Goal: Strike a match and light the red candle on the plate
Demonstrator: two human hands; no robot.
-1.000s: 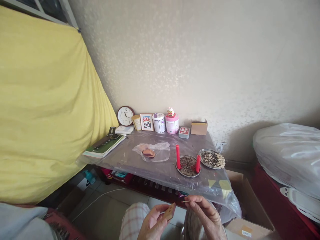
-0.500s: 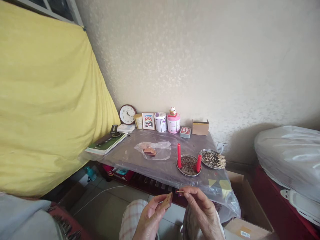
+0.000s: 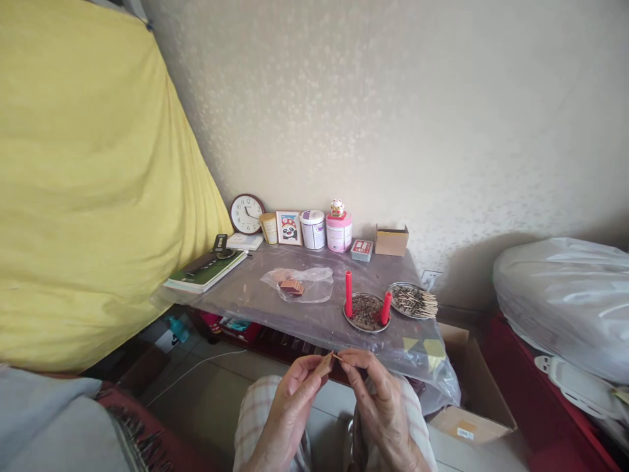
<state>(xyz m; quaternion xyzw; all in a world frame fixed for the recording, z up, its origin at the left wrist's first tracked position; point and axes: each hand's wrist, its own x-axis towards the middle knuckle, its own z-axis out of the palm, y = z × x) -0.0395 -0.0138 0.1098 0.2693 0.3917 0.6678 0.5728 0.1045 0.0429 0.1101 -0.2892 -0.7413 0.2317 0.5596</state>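
My left hand [image 3: 295,400] is closed on a small brown matchbox [image 3: 324,366], held by its edges above my knees. Between thumb and fingertips, my right hand [image 3: 376,400] pinches a thin matchstick [image 3: 338,358], its tip against or very near the side of the box. No flame shows. Beyond the hands, on the plastic-covered table [image 3: 289,324], two red candles, a taller one [image 3: 348,294] and a shorter one [image 3: 386,308], stand unlit on a round metal plate [image 3: 367,328]. Several more matchboxes [image 3: 291,287] lie on a clear plastic bag [image 3: 319,288].
A second plate [image 3: 399,286] holds many used matchsticks. Along the wall stand a clock [image 3: 247,214], tins [image 3: 313,231], a picture frame [image 3: 289,229] and a small cardboard box [image 3: 392,241]. A book [image 3: 206,272] lies at the left. An open carton [image 3: 472,419] sits on the floor, right.
My right hand has moved left and the matchstick has come up to the matchbox. Both hands are slightly higher in view, and the view has shifted a little.
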